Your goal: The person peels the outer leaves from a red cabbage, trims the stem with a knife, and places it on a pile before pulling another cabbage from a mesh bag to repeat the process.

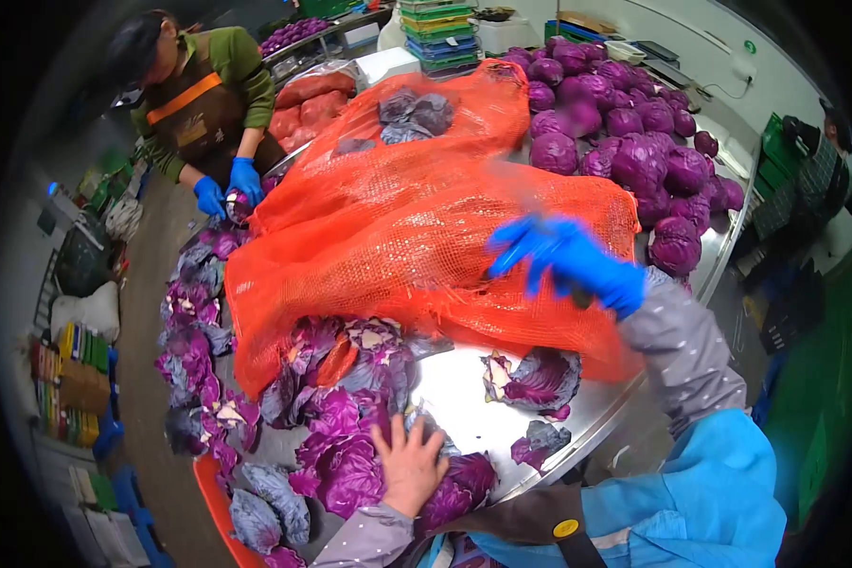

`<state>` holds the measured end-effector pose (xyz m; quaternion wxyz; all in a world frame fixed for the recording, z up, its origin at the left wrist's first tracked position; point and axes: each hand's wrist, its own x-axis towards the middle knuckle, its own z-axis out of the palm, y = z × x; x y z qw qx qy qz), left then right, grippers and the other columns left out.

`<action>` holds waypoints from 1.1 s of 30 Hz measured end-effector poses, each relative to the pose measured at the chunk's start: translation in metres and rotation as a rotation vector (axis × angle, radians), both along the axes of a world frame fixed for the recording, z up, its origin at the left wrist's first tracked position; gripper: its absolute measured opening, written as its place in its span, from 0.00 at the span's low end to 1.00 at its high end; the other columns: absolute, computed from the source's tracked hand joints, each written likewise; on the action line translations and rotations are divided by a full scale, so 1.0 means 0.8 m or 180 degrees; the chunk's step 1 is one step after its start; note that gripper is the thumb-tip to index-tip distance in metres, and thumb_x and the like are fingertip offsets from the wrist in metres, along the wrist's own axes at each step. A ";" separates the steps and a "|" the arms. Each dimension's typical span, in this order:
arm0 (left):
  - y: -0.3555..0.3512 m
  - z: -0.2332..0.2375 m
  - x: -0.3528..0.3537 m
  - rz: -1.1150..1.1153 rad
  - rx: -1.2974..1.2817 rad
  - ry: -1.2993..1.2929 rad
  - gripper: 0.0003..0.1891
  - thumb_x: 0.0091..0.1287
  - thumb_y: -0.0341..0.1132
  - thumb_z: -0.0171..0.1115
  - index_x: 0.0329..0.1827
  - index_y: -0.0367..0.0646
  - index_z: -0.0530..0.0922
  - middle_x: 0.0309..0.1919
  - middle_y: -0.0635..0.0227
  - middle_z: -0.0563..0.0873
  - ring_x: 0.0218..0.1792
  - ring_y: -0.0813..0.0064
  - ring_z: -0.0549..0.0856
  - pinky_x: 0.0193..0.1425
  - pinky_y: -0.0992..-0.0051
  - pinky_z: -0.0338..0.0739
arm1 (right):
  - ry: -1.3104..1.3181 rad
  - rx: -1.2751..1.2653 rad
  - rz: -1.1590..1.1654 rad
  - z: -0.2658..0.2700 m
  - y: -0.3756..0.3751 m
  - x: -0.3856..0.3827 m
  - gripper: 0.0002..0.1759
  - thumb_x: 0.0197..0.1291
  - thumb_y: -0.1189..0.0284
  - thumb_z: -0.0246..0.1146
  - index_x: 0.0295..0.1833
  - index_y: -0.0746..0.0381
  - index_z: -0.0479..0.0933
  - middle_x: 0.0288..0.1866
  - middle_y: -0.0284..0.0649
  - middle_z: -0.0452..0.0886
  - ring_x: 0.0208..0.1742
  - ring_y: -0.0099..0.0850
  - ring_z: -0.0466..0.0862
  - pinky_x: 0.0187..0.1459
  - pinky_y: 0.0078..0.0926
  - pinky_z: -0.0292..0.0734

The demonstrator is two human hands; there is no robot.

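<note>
Currently, the left hand (pixel 409 466) is bare and lies flat, palm down, with its fingers spread on a heap of purple cabbage leaves (pixel 341 464) at the near edge of the steel table (pixel 464 398). It grips nothing. The flat palm appears to press the loose leaves down so that they stay on the table edge.

The right hand (pixel 563 260) wears a blue glove and hovers just above, or touching, the orange net sack (pixel 398 237). The glove is motion-blurred: some fingers look extended, but whether it has hold of the mesh cannot be told.

Position of the sack: it is draped across the middle of the table, between the leaf heap and the pile of cabbage heads (pixel 625 142).
- It lies slack and flat, so it is probably mostly empty. A few dark leaves show through the mesh at its far end.
- Its long axis runs from the near-left table edge up and away toward the stacked crates (pixel 440 33).
- Which end is the mouth cannot be told.

A single loose leaf (pixel 535 379) lies on bare steel just beside the sack's near hem. More leaves cover the floor (pixel 194 322). Across the table, a co-worker (pixel 199 95) in blue gloves holds one cabbage at the far edge.
</note>
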<state>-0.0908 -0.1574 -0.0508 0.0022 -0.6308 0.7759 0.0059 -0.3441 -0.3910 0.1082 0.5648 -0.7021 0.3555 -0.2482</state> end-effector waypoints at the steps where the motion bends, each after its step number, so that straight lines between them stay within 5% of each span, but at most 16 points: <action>1: 0.003 0.005 0.009 0.0179 -0.0016 0.0057 0.21 0.51 0.52 0.66 0.49 0.61 0.79 0.58 0.64 0.74 0.66 0.51 0.61 0.65 0.30 0.39 | 0.0453 0.0201 0.0367 -0.009 0.018 0.032 0.24 0.61 0.54 0.60 0.56 0.57 0.77 0.49 0.37 0.82 0.35 0.24 0.83 0.32 0.24 0.77; 3: 0.009 0.011 0.029 0.0494 -0.0136 0.0181 0.22 0.50 0.52 0.66 0.48 0.60 0.80 0.56 0.67 0.75 0.66 0.54 0.62 0.63 0.27 0.39 | 0.0387 -0.0343 0.1050 -0.087 0.012 0.088 0.27 0.60 0.53 0.61 0.58 0.61 0.76 0.50 0.46 0.82 0.50 0.39 0.82 0.55 0.34 0.73; 6: 0.019 0.007 0.059 0.0853 -0.0207 0.0019 0.23 0.47 0.51 0.69 0.48 0.60 0.80 0.54 0.67 0.75 0.67 0.53 0.61 0.63 0.29 0.41 | 0.1344 -0.1319 0.0986 -0.101 -0.024 0.135 0.26 0.57 0.56 0.63 0.54 0.64 0.75 0.43 0.51 0.82 0.42 0.44 0.83 0.46 0.36 0.77; 8: 0.030 0.004 0.090 0.1150 -0.0232 -0.0098 0.24 0.45 0.50 0.70 0.48 0.59 0.81 0.55 0.67 0.74 0.67 0.52 0.61 0.64 0.29 0.40 | 0.1545 -0.1277 -0.0019 -0.096 -0.073 0.119 0.25 0.55 0.58 0.64 0.52 0.64 0.75 0.38 0.46 0.83 0.37 0.40 0.83 0.44 0.35 0.77; 9: 0.035 0.005 0.109 0.1346 -0.0180 -0.0185 0.24 0.45 0.50 0.70 0.48 0.59 0.80 0.55 0.67 0.74 0.68 0.53 0.60 0.64 0.29 0.40 | 0.1098 -0.0768 -0.0125 -0.098 -0.112 0.095 0.26 0.54 0.59 0.65 0.55 0.62 0.74 0.38 0.41 0.83 0.38 0.30 0.82 0.42 0.32 0.77; 10: 0.040 0.007 0.129 0.1547 -0.0132 -0.0263 0.25 0.45 0.49 0.71 0.48 0.59 0.80 0.56 0.67 0.74 0.68 0.53 0.60 0.64 0.28 0.40 | 0.0750 -0.1691 -0.0529 -0.097 -0.141 0.066 0.18 0.56 0.59 0.60 0.45 0.62 0.78 0.37 0.47 0.82 0.36 0.35 0.82 0.39 0.32 0.76; 11: 0.044 0.010 0.150 0.1757 -0.0013 -0.0317 0.25 0.45 0.49 0.70 0.49 0.58 0.79 0.56 0.66 0.73 0.69 0.53 0.59 0.64 0.28 0.41 | 0.0035 -0.1504 -0.1151 -0.115 -0.186 0.042 0.20 0.57 0.61 0.61 0.52 0.61 0.76 0.37 0.40 0.82 0.36 0.31 0.81 0.39 0.29 0.77; 14: 0.043 0.021 0.194 0.2256 -0.0005 -0.0266 0.23 0.47 0.43 0.70 0.49 0.54 0.78 0.54 0.66 0.74 0.63 0.55 0.66 0.60 0.30 0.51 | 0.0407 -0.0661 -0.1867 -0.054 -0.178 -0.007 0.30 0.58 0.62 0.62 0.66 0.59 0.66 0.35 0.37 0.79 0.27 0.23 0.75 0.26 0.24 0.72; 18: -0.034 0.083 0.161 0.1289 -0.1192 0.1182 0.12 0.53 0.31 0.66 0.41 0.42 0.79 0.43 0.61 0.80 0.48 0.58 0.78 0.52 0.61 0.69 | 0.0240 -0.1334 -0.1557 -0.095 -0.182 -0.011 0.28 0.59 0.59 0.61 0.62 0.60 0.68 0.32 0.39 0.78 0.23 0.24 0.74 0.23 0.24 0.70; 21: -0.103 0.107 0.097 0.0559 -0.1105 0.2245 0.11 0.55 0.27 0.64 0.42 0.37 0.79 0.42 0.56 0.82 0.46 0.57 0.81 0.53 0.66 0.74 | 0.1096 -0.1069 -0.0969 -0.107 -0.174 -0.008 0.26 0.60 0.53 0.60 0.55 0.61 0.72 0.29 0.38 0.77 0.23 0.25 0.74 0.23 0.24 0.72; 23: -0.149 0.104 0.059 0.0197 -0.0846 0.2539 0.13 0.57 0.29 0.63 0.45 0.37 0.79 0.45 0.56 0.82 0.46 0.59 0.82 0.52 0.67 0.75 | 0.1508 0.0184 -0.1099 -0.100 -0.170 -0.011 0.26 0.61 0.47 0.58 0.48 0.60 0.75 0.29 0.37 0.76 0.26 0.26 0.75 0.25 0.27 0.74; 26: -0.217 0.073 0.024 -0.0037 -0.0411 0.2648 0.19 0.62 0.34 0.58 0.55 0.35 0.75 0.49 0.50 0.80 0.51 0.53 0.80 0.55 0.64 0.73 | 0.1091 0.0605 -0.0827 -0.128 -0.184 -0.020 0.29 0.60 0.42 0.56 0.47 0.59 0.75 0.30 0.36 0.76 0.27 0.26 0.76 0.25 0.29 0.75; 30: -0.312 0.001 0.014 0.0660 -0.0069 0.3230 0.23 0.63 0.40 0.57 0.58 0.35 0.73 0.55 0.45 0.77 0.56 0.50 0.77 0.60 0.63 0.70 | 0.0466 0.0920 -0.0750 -0.132 -0.167 -0.006 0.34 0.65 0.43 0.49 0.62 0.60 0.69 0.47 0.39 0.78 0.43 0.29 0.78 0.43 0.32 0.77; 31: -0.334 -0.012 0.016 0.1012 0.0175 0.3548 0.24 0.63 0.42 0.56 0.59 0.36 0.73 0.57 0.44 0.76 0.58 0.50 0.76 0.62 0.63 0.69 | 0.0639 0.0959 -0.0737 -0.146 -0.176 -0.009 0.36 0.68 0.46 0.46 0.71 0.60 0.61 0.59 0.40 0.73 0.57 0.30 0.72 0.59 0.32 0.68; 32: -0.350 -0.015 0.017 0.1483 0.0722 0.3786 0.26 0.64 0.45 0.56 0.61 0.37 0.72 0.59 0.45 0.75 0.59 0.53 0.76 0.64 0.64 0.67 | 0.0458 0.0786 -0.0939 -0.148 -0.167 -0.005 0.38 0.67 0.45 0.47 0.74 0.59 0.55 0.68 0.38 0.66 0.69 0.29 0.63 0.66 0.31 0.61; 33: -0.359 -0.019 0.020 0.1473 0.0702 0.3788 0.26 0.64 0.45 0.56 0.61 0.37 0.72 0.59 0.45 0.75 0.59 0.53 0.76 0.64 0.64 0.67 | 0.0452 0.0766 -0.0937 -0.147 -0.175 -0.003 0.38 0.67 0.45 0.47 0.74 0.59 0.55 0.68 0.38 0.66 0.69 0.29 0.63 0.66 0.31 0.61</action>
